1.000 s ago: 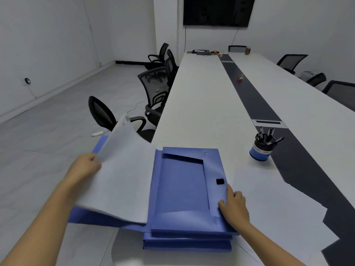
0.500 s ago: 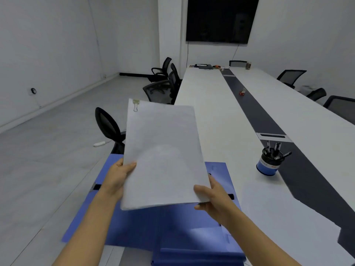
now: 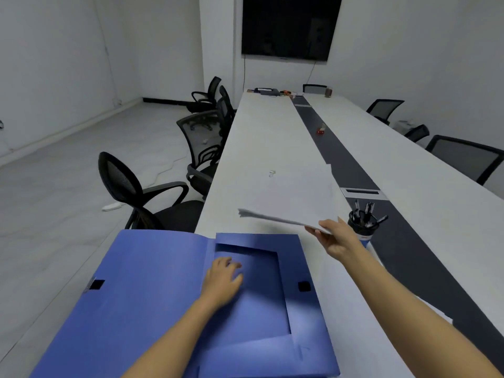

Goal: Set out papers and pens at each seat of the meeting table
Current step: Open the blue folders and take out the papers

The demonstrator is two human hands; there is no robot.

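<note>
Above table, right-hand fingers pinch papers

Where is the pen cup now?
Head view, right of centre: pen cup on the table, just beyond the right hand, beside the dark strip.

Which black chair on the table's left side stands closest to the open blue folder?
The chair with the oval mesh back, right beside the folder; the others have squarer backs and stand farther along.

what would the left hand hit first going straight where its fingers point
Likely the far flap of the blue folder, just ahead of the left hand resting inside it, though depth is unclear.
</note>
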